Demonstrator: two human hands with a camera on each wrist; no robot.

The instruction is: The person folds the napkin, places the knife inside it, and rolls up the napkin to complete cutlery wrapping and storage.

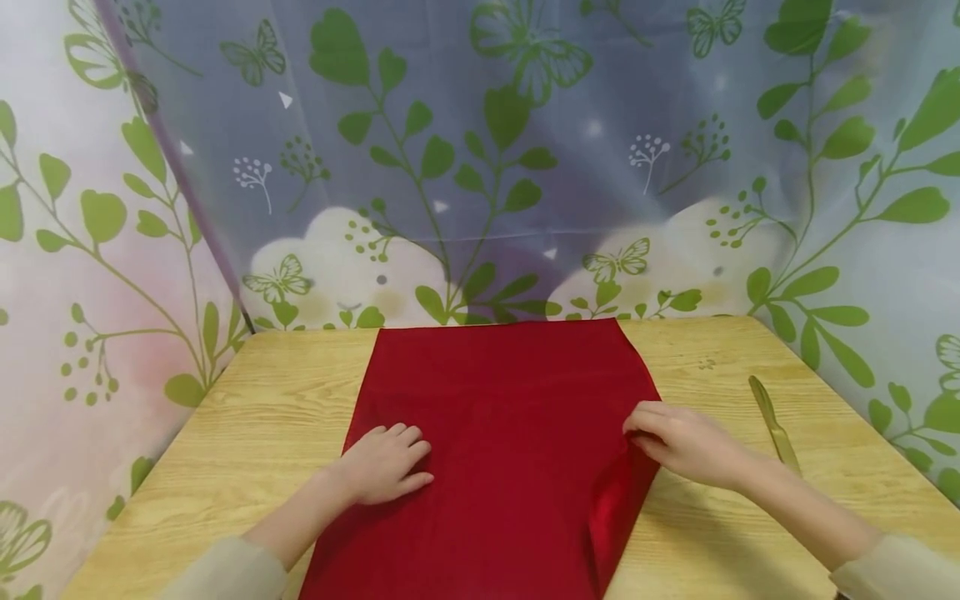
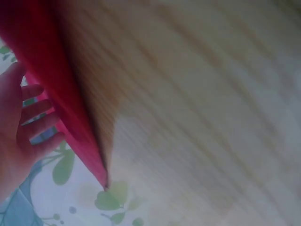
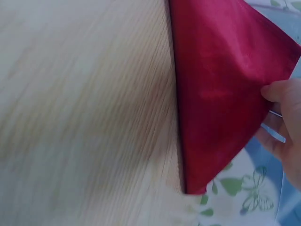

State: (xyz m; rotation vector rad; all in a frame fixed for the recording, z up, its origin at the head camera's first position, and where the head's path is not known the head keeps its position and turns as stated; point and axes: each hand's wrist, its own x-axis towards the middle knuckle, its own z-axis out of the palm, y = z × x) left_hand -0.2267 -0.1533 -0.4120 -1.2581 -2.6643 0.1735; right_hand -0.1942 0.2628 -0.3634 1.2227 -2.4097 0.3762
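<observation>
A red satin-like cloth (image 1: 487,467) lies lengthwise over the middle of the wooden table. My left hand (image 1: 384,467) rests on its left part, fingers spread and relaxed; in the left wrist view those fingers (image 2: 41,126) show over the cloth's edge. With thumb and fingers, my right hand (image 1: 682,442) pinches the right edge. There the cloth is raised from the table and its shinier underside shows. From the right wrist, the lifted cloth (image 3: 225,94) slopes up to the pinching thumb.
A gold-coloured knife (image 1: 772,421) lies on the table (image 1: 720,533) right of the cloth, close beyond my right forearm. Patterned curtains (image 1: 480,183) with leaves and butterflies stand at the back and both sides.
</observation>
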